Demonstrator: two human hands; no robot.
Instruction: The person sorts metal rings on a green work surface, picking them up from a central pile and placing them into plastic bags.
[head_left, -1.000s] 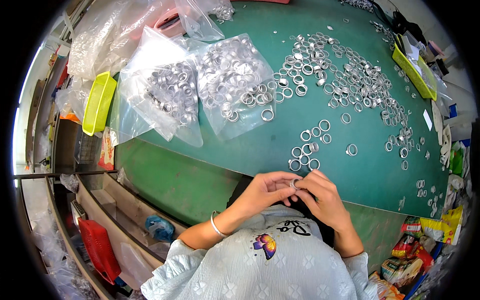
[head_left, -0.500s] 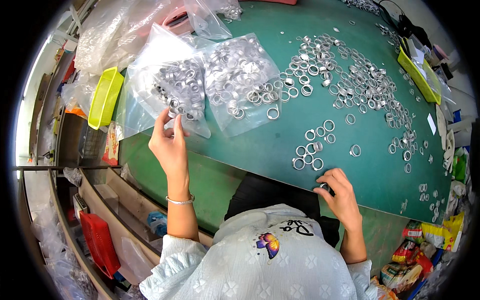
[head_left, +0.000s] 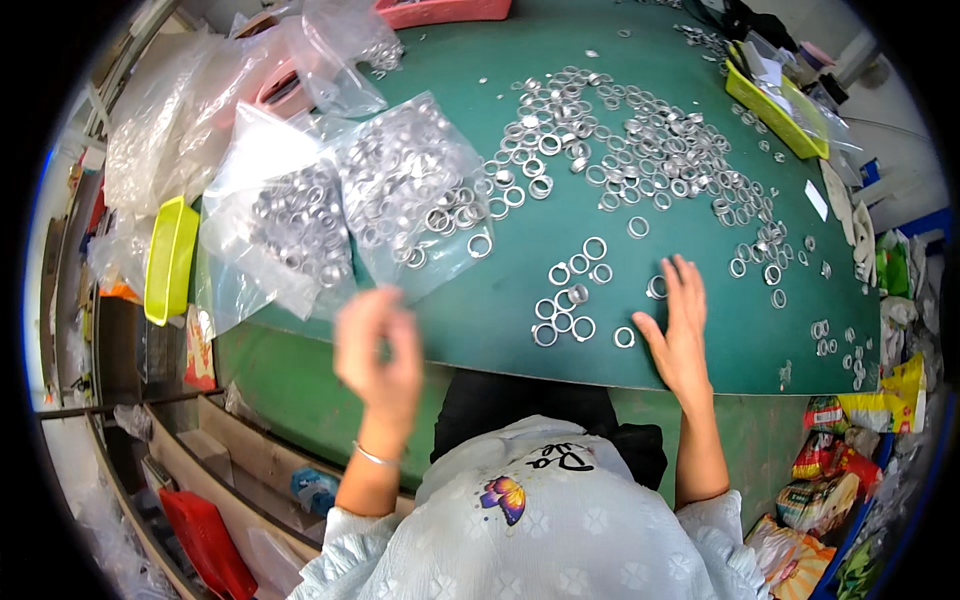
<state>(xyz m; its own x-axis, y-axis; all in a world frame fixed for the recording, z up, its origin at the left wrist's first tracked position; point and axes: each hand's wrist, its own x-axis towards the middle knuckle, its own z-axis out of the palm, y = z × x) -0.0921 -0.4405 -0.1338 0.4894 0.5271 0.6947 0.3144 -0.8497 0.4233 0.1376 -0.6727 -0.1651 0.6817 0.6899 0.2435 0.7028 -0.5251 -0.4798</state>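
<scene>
My left hand [head_left: 380, 350] is smeared by motion just past the table's front edge, close to the bags; whether it holds anything is unclear. Two clear plastic bags full of metal rings lie on the green table: the left bag [head_left: 300, 225] and the right bag [head_left: 400, 170], whose mouth has rings spilling out. My right hand [head_left: 682, 330] is open over the table, fingers stretched forward, its fingertips beside a single silver metal ring [head_left: 648, 288]. Another ring [head_left: 615, 338] lies near its thumb. Left of that sits a small cluster of rings [head_left: 563, 322].
A large spread of loose rings [head_left: 680, 160] covers the table's far middle and right. A yellow-green basket [head_left: 168, 260] stands at the left, another basket [head_left: 815, 145] with papers at the far right. A red tray [head_left: 440, 12] is at the back. Shelving [head_left: 250, 475] is lower left.
My right hand has let go of a ring, which now lies near the front edge, and has opened and reached forward. My left hand has drawn back from the left bag. The view has shifted.
</scene>
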